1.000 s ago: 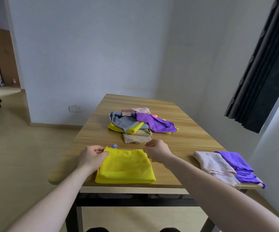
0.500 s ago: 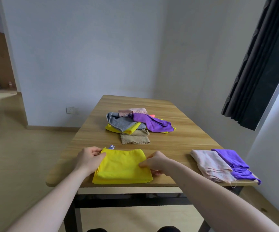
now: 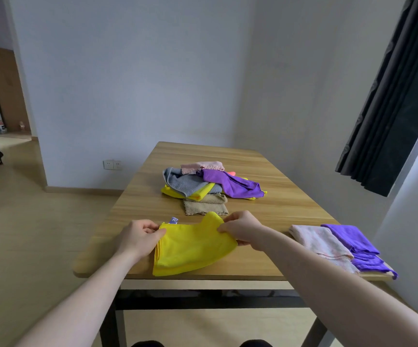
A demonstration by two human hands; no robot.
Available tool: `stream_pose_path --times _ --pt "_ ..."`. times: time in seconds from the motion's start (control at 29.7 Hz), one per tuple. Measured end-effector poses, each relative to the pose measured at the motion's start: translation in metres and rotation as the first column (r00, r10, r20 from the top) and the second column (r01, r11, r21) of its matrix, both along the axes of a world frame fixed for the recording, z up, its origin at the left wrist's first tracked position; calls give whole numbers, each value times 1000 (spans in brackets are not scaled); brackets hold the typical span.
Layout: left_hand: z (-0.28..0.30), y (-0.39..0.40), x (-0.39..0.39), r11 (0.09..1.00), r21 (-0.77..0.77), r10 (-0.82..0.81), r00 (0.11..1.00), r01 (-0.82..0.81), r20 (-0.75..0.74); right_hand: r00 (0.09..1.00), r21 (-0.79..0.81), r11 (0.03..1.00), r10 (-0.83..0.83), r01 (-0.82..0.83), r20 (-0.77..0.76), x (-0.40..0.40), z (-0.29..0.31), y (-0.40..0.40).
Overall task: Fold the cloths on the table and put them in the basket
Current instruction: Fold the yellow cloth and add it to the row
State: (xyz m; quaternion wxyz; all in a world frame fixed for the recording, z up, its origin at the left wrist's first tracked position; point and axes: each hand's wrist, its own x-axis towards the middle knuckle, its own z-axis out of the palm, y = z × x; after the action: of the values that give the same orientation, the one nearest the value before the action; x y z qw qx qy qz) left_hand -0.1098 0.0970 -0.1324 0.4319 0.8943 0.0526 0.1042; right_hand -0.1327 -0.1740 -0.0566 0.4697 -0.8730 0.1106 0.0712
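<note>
- A folded yellow cloth lies at the near edge of the wooden table, right in front of the person.
- The left hand grips the cloth's left edge near its far corner, fingers curled and closed on the fabric, thumb on top.
- A small blue tag sticks out at that far left corner, just beyond the left hand.
- The right hand pinches the cloth's right edge, its fingers shut on the fabric, and holds that side raised off the table, so the cloth's right part rises in a hump while the left and near parts lie flat.
- The near left corner of the cloth reaches the table's front edge.
- Farther back, about mid-table, sits a loose pile of cloths: a grey one, a yellow one under it, a purple one on the right, a pink one at the back, and a tan one at the front, nearest the hands.
- The tan cloth's near edge lies just beyond the raised hump of the yellow cloth, apart from it.
- At the table's near right corner lie two folded cloths side by side and touching: a pale pink cloth on the left and a purple cloth on the right, its near end reaching the table's corner.
- Both are well apart from the yellow cloth, with the right forearm passing between.
- A dark curtain hangs on the right.
</note>
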Motion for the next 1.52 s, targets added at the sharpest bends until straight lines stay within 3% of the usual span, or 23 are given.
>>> stream_pose_path --times 0.13,0.4,0.54,0.84,1.08,1.21,1.28,1.35,1.52 --pt "-1 1 1 1000 18 0 1000 0 14 997 16 999 43 -44 69 1 11 16" --pt "-6 4 5 1000 -1 2 1000 -2 25 960 -158 977 173 -140 220 -5 10 58" --pt "-7 5 6 1000 -2 -6 1000 6 18 948 -117 980 184 -159 258 -9 3 81" --pt "-4 9 4 999 -3 -40 999 40 -2 947 -52 972 236 -231 217 -22 -25 113" --pt "-3 3 5 999 -43 10 1000 -9 24 933 -128 958 279 -256 226 -26 -39 115" --pt "0 2 2 999 -43 11 1000 -11 7 869 -181 959 275 -217 411 -29 -41 109" --pt "1 2 3 999 -33 13 1000 -13 0 818 -318 931 319 -177 479 -29 -41 102" --pt "-1 2 4 1000 -16 9 1000 -9 -1 822 -448 874 389 -187 416 -32 -45 95" --pt "-6 4 6 1000 2 15 1000 -15 24 827 -563 766 509 -309 239 -41 -67 87"
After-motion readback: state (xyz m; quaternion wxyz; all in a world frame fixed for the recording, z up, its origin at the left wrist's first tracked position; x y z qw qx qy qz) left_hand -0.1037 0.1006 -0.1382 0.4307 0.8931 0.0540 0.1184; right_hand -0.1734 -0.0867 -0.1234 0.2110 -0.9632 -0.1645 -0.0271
